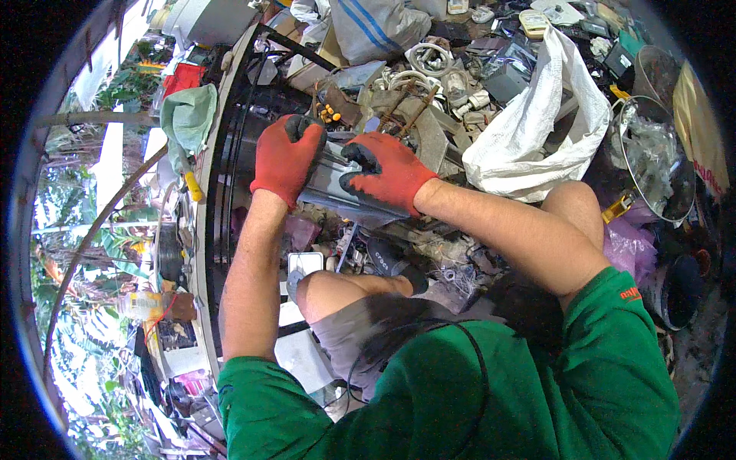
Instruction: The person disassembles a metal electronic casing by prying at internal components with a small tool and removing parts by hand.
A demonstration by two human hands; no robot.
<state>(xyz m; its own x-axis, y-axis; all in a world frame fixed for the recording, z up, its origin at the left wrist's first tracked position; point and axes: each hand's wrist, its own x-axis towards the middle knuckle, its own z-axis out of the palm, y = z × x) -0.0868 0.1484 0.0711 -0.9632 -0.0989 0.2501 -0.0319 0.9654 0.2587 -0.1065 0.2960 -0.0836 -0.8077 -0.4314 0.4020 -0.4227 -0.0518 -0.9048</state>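
Grey panel (328, 184) held up between two gloved hands, above scrap-strewn floor, near inner edge of black-railed frame (222, 180). Left hand (290, 159) clamped on panel's left end, fingers curled over. Right hand (387, 172) over panel's right part, thumb and forefinger apart; cannot tell if remaining fingers grip. Panel partly hidden under right palm. White sack (502, 157) beyond right forearm; white cable coil (430, 69) farther out, past hands.
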